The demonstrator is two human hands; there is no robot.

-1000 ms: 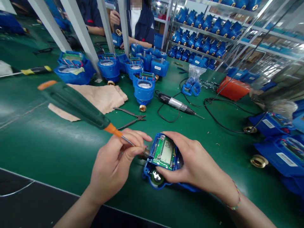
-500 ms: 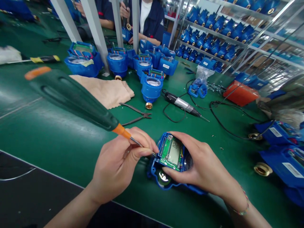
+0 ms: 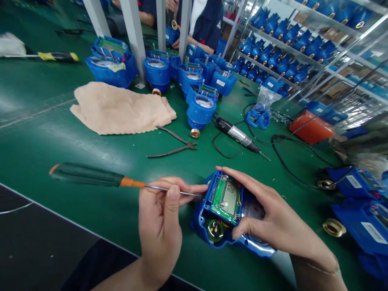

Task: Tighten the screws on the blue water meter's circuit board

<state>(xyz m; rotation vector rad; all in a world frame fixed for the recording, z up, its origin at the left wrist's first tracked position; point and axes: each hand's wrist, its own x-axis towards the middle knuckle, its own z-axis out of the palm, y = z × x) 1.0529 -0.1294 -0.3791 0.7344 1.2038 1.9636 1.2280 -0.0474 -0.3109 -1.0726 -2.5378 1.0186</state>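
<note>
My left hand (image 3: 165, 226) pinches the metal shaft of a screwdriver (image 3: 91, 176) with a dark green and orange handle. The handle points left, nearly level, and the shaft's tip end is at the left side of a blue meter (image 3: 209, 238). Around the meter's right side, my right hand (image 3: 266, 206) is closed, thumb and fingers spanning its housing. A green circuit board with a lit display (image 3: 228, 198) sits in the open top of the meter. Below the board shows a round part (image 3: 215, 230) in a recess. My right palm partly covers the meter's dial.
Cutting pliers (image 3: 182, 147) and a beige cloth (image 3: 121, 109) lie ahead. A corded electric screwdriver (image 3: 238, 135) rests behind the meter. Several blue meters (image 3: 201, 107) stand farther back, with more at right. An orange box (image 3: 312, 127) is at the right. Co-workers sit beyond the posts.
The screwdriver has swung down from a steep tilt to nearly level. My left hand has turned and its grip lies on the shaft. My right thumb has moved right off the board's lower edge.
</note>
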